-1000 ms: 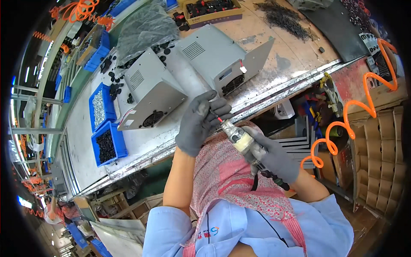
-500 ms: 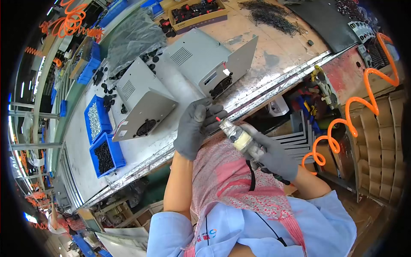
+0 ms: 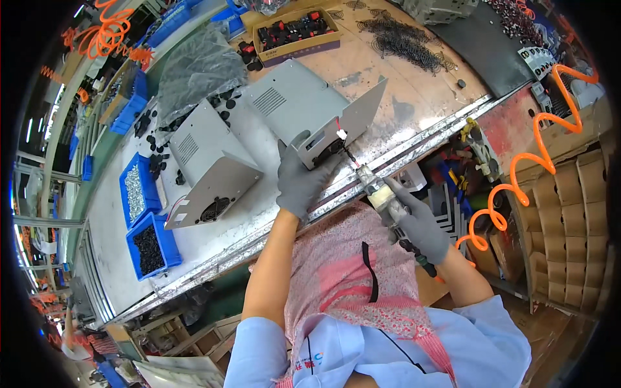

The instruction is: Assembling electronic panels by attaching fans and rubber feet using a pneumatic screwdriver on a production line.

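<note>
My right hand (image 3: pixel 420 223), in a grey glove, is wrapped round an air screwdriver (image 3: pixel 381 194) with a taped, worn body. The tool's tip points at the fan end of a grey metal housing (image 3: pixel 297 97). A small white connector (image 3: pixel 341 134) on red wire hangs at that end panel. My left hand (image 3: pixel 299 184), gloved too, grips the near left corner of the same housing; part of its fingers is hidden behind the panel. To the left stands a second grey housing (image 3: pixel 213 171) with a black fan (image 3: pixel 215 209) in its end panel.
Two blue bins, one of silvery screws (image 3: pixel 134 194) and one of black parts (image 3: pixel 150 251), stand at left. Farther back are a plastic bag (image 3: pixel 200 64), a carton of black and red parts (image 3: pixel 296 35) and black wire coils (image 3: pixel 404 42). An orange coiled hose (image 3: pixel 511 187) hangs at right.
My left hand has moved from beside the tool tip onto the housing's corner. My right hand has carried the screwdriver forward and right, toward the fan panel. The view has shifted slightly.
</note>
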Demonstrator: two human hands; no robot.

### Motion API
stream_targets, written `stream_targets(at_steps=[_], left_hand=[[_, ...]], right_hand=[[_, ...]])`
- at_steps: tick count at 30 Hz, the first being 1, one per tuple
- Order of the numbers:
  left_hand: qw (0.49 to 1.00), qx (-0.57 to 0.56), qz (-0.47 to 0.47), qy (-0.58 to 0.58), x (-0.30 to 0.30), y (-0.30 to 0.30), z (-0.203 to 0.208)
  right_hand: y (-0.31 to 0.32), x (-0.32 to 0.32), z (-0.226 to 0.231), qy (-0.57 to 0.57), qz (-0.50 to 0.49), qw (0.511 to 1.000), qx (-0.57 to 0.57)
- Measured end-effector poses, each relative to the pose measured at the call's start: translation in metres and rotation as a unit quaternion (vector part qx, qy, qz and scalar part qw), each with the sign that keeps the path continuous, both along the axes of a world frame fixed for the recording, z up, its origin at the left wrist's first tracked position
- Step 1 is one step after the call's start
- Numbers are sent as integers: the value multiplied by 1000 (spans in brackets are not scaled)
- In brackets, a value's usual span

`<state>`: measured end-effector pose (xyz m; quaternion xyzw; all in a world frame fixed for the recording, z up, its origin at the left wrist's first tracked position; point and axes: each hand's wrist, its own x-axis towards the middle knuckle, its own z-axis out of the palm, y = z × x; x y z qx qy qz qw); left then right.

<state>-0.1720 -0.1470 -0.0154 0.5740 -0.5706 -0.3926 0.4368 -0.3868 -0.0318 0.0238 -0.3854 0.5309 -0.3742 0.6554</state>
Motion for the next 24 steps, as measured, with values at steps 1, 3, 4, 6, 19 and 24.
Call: stream_targets(at_steps=[1,3,4,6,19,24], left_hand=[[1000,-4,-13,3,-1,0,1],[999,-17,-32,5,-3,-1,1],[999,-25,-37,3,-3,-1,1],[999,-39,-32,-2,-3,-1,-1],[995,-82,-29,-41,-1,2,13],[997,-63,-36,-27,2,0,0]], right_hand=[[-2,-2,-2,13,3,1000,-11],[-8,-5,-6,40,11,999,-33],[-9,-5,-4,37,15,999,-31],[-11,-5,1,32,21,999,-28],[-3,-3,0,60,11,998,-17],[9,0,11,75,15,997,1]])
